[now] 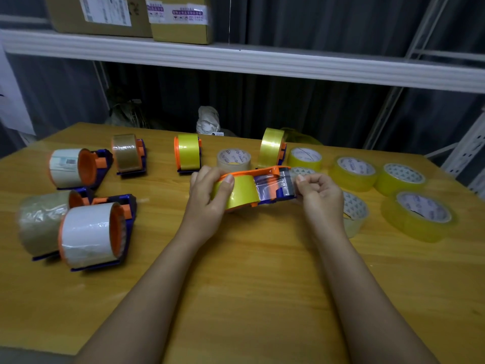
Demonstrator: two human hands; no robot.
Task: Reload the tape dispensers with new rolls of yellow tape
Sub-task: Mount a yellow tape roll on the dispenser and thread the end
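Left hand point(207, 195) grips the yellow tape roll point(240, 191) in an orange-and-blue plastic dispenser point(273, 185); right hand point(319, 195) pinches the clear tape end point(282, 183)

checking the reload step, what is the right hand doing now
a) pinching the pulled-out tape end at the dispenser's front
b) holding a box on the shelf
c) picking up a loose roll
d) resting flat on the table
a: the right hand pinches the clear strip drawn from the yellow roll across the front of the dispenser, while the left hand grips the roll end.
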